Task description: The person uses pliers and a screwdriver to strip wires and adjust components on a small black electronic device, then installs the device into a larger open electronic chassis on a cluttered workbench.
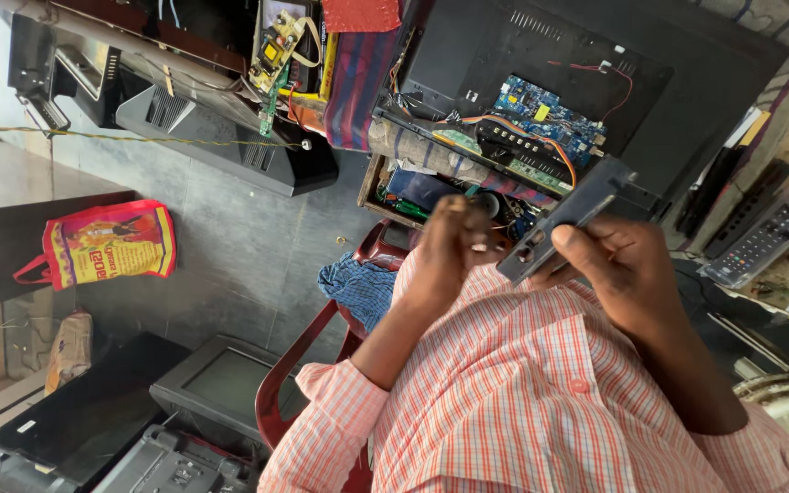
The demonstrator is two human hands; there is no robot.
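1. Leaning against the bench ahead of me, the opened flat-panel television (pixel 687 82) stands with its black back toward me, so its blue circuit board (pixel 541 114) and orange wiring face my hands.
2. Beneath it a cluttered wooden tray (pixel 378 183) holds loose parts within reach, and a red plastic chair (pixel 321 365) with a blue cloth (pixel 358 288) stands just beside my left arm.
3. Lying off to my right, a grey remote control (pixel 764 242) rests on the crowded shelf, well apart from my hands.
4. My right hand (pixel 627 274) is closed around the dark grey plastic bracket (pixel 563 224), holding it tilted up in front of my chest so one end points at the board.
5. My left hand (pixel 449 251) is curled with fingers pinched close to the bracket's lower end; blur hides whether it grips anything.
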